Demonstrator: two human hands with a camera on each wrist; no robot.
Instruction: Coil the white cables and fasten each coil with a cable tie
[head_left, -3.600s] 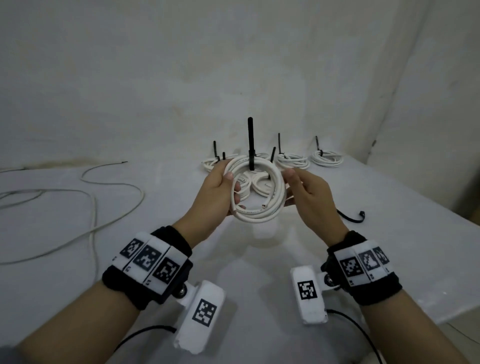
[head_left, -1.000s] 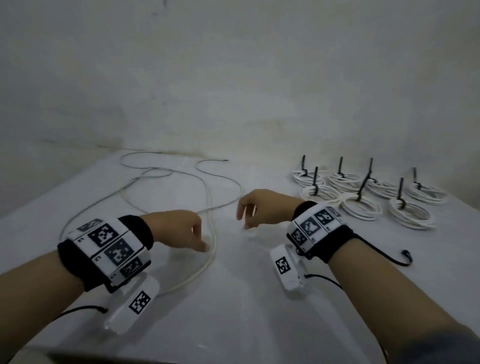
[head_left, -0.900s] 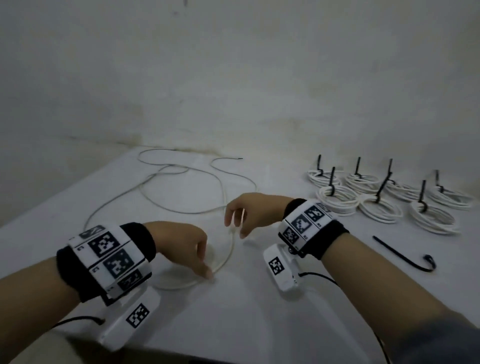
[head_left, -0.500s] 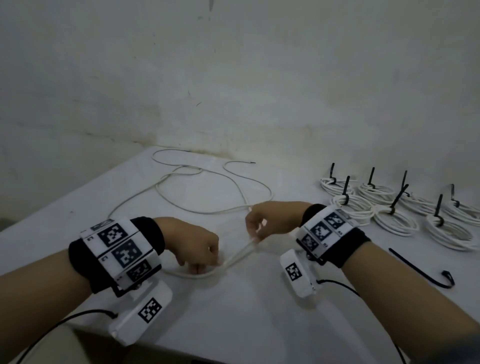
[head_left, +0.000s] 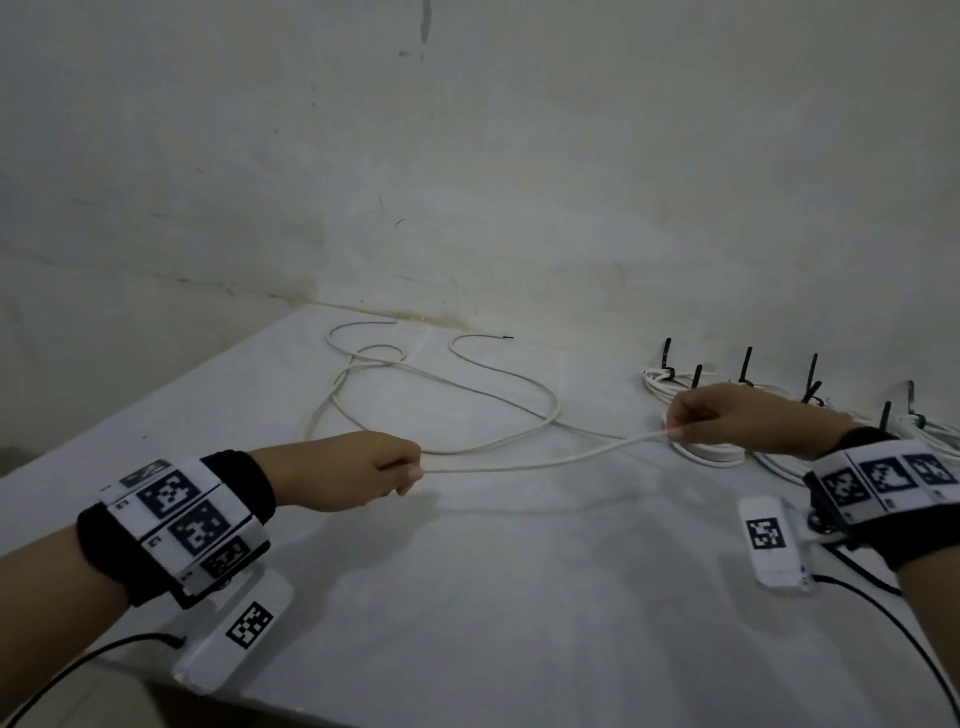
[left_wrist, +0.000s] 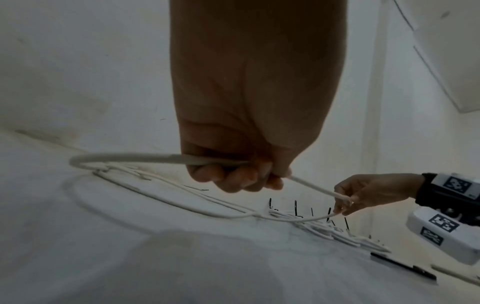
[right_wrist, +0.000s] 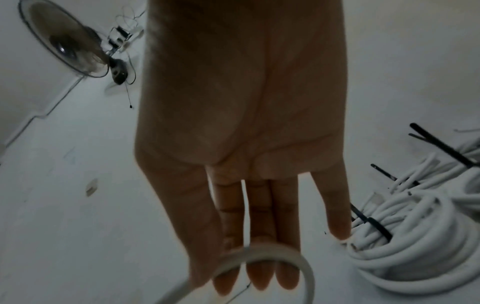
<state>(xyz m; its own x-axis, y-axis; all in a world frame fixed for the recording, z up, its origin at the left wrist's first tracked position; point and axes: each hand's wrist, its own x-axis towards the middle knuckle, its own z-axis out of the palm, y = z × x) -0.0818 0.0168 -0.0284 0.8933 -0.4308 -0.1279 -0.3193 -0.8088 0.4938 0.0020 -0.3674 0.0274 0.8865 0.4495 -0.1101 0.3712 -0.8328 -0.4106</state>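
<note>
A long loose white cable (head_left: 519, 460) runs between both hands above the table (head_left: 519, 597). My left hand (head_left: 402, 473) grips it in a fist; the left wrist view shows the fingers (left_wrist: 233, 176) curled round it. Further right, my right hand (head_left: 678, 428) pinches the cable between thumb and fingertips, the other fingers (right_wrist: 262, 236) held nearly straight. The rest of the cable lies in slack loops (head_left: 395, 371) toward the back wall. Several finished coils (head_left: 711, 452) with upright black ties (head_left: 746, 366) sit at the right, partly hidden by my right hand.
A spare black cable tie (left_wrist: 402, 267) lies on the table near the coils (left_wrist: 327, 228). The table's left edge (head_left: 130, 410) and near edge fall away. A wall stands close behind. A fan (right_wrist: 67, 45) shows in the right wrist view.
The tied coil held earlier is out of my hands. Both hands took up the loose cable, then moved apart, the right one travelling right and drawing a stretch of cable out between them.
</note>
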